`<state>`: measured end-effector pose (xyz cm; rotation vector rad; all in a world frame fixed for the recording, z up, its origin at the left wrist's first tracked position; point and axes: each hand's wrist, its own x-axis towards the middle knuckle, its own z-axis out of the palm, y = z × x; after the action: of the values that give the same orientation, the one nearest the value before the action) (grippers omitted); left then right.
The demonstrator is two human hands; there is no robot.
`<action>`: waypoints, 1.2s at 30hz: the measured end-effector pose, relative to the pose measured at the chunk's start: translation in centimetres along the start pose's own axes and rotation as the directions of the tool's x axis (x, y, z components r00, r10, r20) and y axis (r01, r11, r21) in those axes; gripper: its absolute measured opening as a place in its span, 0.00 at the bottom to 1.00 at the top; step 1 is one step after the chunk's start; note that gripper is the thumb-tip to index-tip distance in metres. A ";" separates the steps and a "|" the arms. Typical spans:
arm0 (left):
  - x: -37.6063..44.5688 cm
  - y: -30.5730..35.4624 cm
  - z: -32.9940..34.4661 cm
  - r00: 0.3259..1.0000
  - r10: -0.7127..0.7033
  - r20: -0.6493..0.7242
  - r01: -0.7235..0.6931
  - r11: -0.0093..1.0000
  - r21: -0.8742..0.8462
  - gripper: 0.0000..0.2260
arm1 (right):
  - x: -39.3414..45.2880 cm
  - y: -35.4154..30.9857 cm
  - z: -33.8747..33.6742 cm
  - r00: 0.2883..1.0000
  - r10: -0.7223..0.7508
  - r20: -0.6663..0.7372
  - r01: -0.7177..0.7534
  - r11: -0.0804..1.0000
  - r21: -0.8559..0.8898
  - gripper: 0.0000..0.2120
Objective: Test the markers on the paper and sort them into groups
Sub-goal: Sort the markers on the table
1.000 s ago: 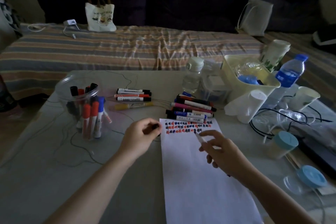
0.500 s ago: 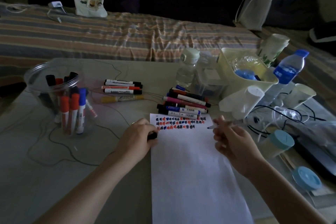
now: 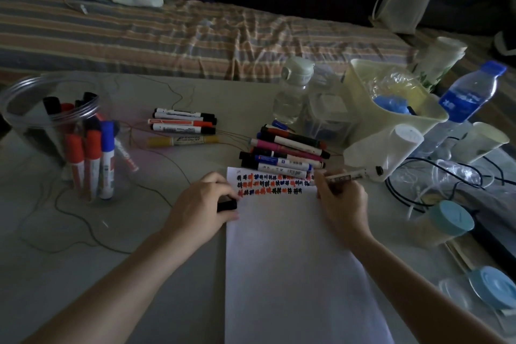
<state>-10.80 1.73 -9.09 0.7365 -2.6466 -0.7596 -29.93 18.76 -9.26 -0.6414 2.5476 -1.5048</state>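
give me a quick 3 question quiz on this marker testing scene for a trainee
1. True or false: the left hand holds a black cap at the left edge of the paper.
2. What does the right hand grip? A) a bottle B) a marker C) a cup
3. Fill in: the upright markers stand in a clear ____.

Key
1. True
2. B: the marker lies nearly level near the paper's top right corner, beside the rows of test marks.
3. Jar, on the table's left side.
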 end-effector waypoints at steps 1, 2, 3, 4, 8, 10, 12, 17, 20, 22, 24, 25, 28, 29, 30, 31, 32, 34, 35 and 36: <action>0.1 0.0 0.0 1.000 -0.008 0.002 0.008 1.000 -0.006 0.13 | 0.0 0.2 0.0 1.000 -0.005 -0.005 0.005 1.000 -0.005 0.16; 0.1 -0.1 0.0 1.000 -0.015 0.006 0.015 1.000 -0.013 0.13 | 0.1 0.3 -0.1 1.000 -0.008 -0.010 0.008 1.000 -0.012 0.16; 0.1 -0.1 -0.1 1.000 -0.018 0.011 0.018 1.000 -0.016 0.13 | 0.2 0.3 -0.1 1.000 -0.007 -0.012 0.007 1.000 -0.011 0.14; 0.1 -0.1 -0.1 1.000 -0.020 0.014 0.020 1.000 -0.015 0.14 | 0.2 0.4 -0.1 1.000 -0.009 -0.005 0.009 1.000 0.000 0.12; 0.1 0.0 -0.1 1.000 -0.023 0.018 0.024 1.000 -0.010 0.14 | 0.1 0.4 0.0 1.000 -0.022 0.013 0.022 1.000 0.003 0.10; 0.1 0.0 -0.1 0.999 -0.029 0.024 0.029 0.999 -0.017 0.14 | 0.1 0.5 -0.1 1.000 -0.027 0.011 0.027 1.000 -0.003 0.10; 0.1 0.0 -0.2 0.999 -0.028 0.026 0.029 0.999 -0.020 0.14 | 0.2 0.5 0.0 0.999 -0.038 0.027 0.038 0.999 -0.008 0.09; 0.1 0.1 -0.2 0.999 -0.036 0.029 0.037 0.999 -0.030 0.14 | 0.1 0.6 0.1 0.997 -0.059 0.039 0.060 0.998 -0.012 0.08; 0.2 0.1 -0.3 0.999 -0.039 0.027 0.040 0.999 -0.029 0.14 | 0.3 0.7 0.3 0.997 -0.078 0.011 0.079 0.997 -0.023 0.10; 0.1 0.2 -0.3 0.999 -0.038 0.024 0.039 0.999 -0.024 0.14 | 0.3 0.9 0.3 0.997 -0.080 -0.006 0.080 0.997 -0.021 0.12; 0.1 0.1 -0.3 0.999 -0.036 0.018 0.036 0.999 -0.018 0.14 | 0.3 0.9 0.2 0.997 -0.076 0.003 0.076 0.997 -0.002 0.10; 0.1 0.1 -0.2 0.999 -0.037 0.019 0.037 0.999 -0.019 0.14 | 0.2 0.9 0.1 0.997 -0.075 0.010 0.075 0.997 0.006 0.09; 0.1 0.2 -0.3 0.999 -0.045 0.027 0.046 0.999 -0.027 0.14 | 0.0 0.7 0.1 0.996 -0.084 0.032 0.084 0.996 0.012 0.08; 0.2 0.3 -0.3 0.998 -0.047 0.029 0.047 0.999 -0.026 0.14 | 0.0 0.7 0.2 0.995 -0.090 0.035 0.089 0.996 0.011 0.08; 0.1 0.3 -0.3 0.999 -0.046 0.028 0.047 0.999 -0.023 0.14 | 0.0 0.7 0.3 0.995 -0.095 0.032 0.095 0.995 0.003 0.09; 0.2 0.3 -0.3 0.999 -0.046 0.027 0.046 0.999 -0.022 0.14 | 0.0 0.7 0.4 0.995 -0.099 0.025 0.099 0.995 -0.006 0.09; 0.1 0.3 -0.2 0.999 -0.045 0.027 0.045 0.999 -0.019 0.14 | 0.0 0.7 0.4 0.995 -0.100 0.014 0.101 0.995 -0.012 0.10; 0.1 0.3 -0.3 0.999 -0.047 0.027 0.048 0.999 -0.013 0.14 | 0.1 0.7 0.3 0.996 -0.092 -0.006 0.092 0.996 -0.007 0.10; 0.1 0.3 -0.3 0.998 -0.050 0.025 0.050 0.999 -0.012 0.14 | 0.1 0.8 0.2 0.996 -0.086 -0.007 0.086 0.996 0.004 0.10; 0.1 0.3 -0.3 0.998 -0.053 0.024 0.053 0.999 -0.013 0.14 | 0.1 0.7 0.2 0.997 -0.081 -0.004 0.081 0.997 0.020 0.10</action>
<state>-10.88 1.78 -8.68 0.8015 -2.6500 -0.8048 -30.16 18.89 -9.98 -0.7490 2.5347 -1.5550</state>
